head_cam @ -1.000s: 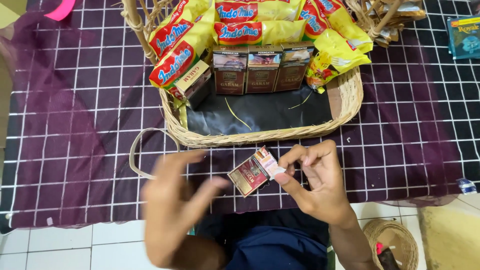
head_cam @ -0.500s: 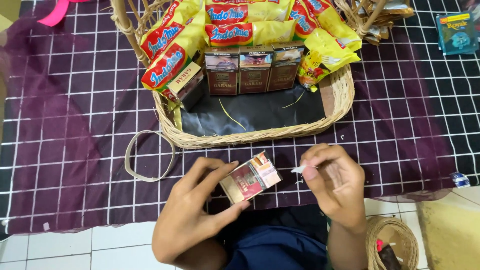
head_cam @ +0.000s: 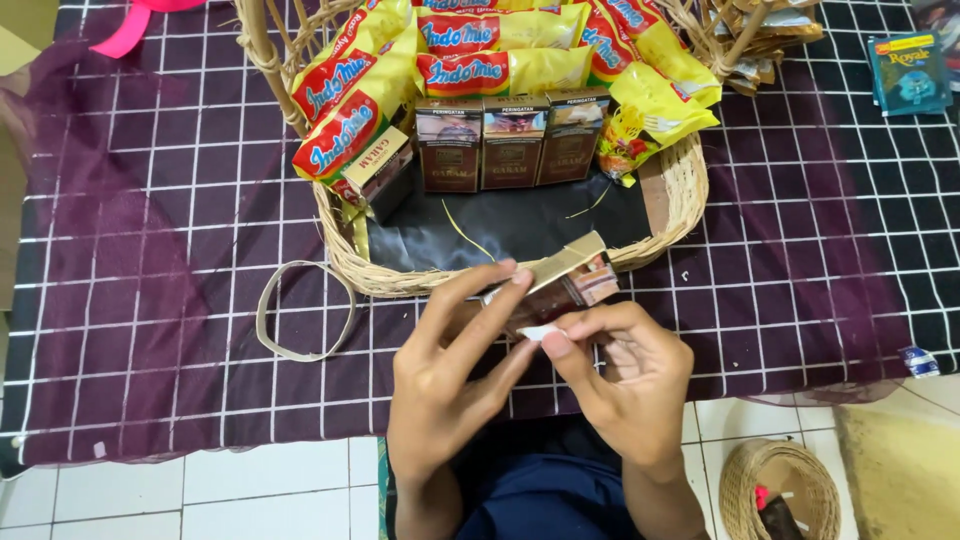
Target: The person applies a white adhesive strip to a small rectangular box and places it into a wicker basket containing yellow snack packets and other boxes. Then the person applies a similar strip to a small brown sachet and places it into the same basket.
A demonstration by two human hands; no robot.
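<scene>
Brown box: you hold a small brown carton [head_cam: 560,285] with a tan flap, tilted, between both hands, just in front of the wicker basket's [head_cam: 672,205] near rim.
Left hand: your left hand [head_cam: 450,370] props the box from below and behind, its fingers [head_cam: 515,277] long and spread, the index tip on the flap's edge.
Right hand: your right hand [head_cam: 625,375] has thumb and forefinger pinched shut on a small white scrap [head_cam: 540,331] at the box's lower corner, perhaps tape or a tab; I cannot tell which.
Doing it well: keep the left fingers steady so the box does not twist, and work the white scrap with the pinch close to the corner, since a thin piece like that would likely tear or fold if gripped far from the box.
Beyond the fingertips: three brown boxes [head_cam: 510,143] stand upright in a row inside the basket, a fourth box [head_cam: 375,170] leans to their left, and red and yellow noodle packets [head_cam: 505,60] are stacked behind.
Basket floor: a dark lining [head_cam: 520,225] with yellow strands lies bare just past your fingers.
Left of the fingers: a loose cane ring [head_cam: 305,310] lies on the dark checked cloth [head_cam: 150,250], well apart from the hands.
In the way: only the basket rim sits close ahead of the flap; mind it if you lift the box forward.
Far right: a teal packet [head_cam: 908,72] rests on the cloth, and a small wicker basket [head_cam: 780,490] sits on the tiled floor near your right wrist.
</scene>
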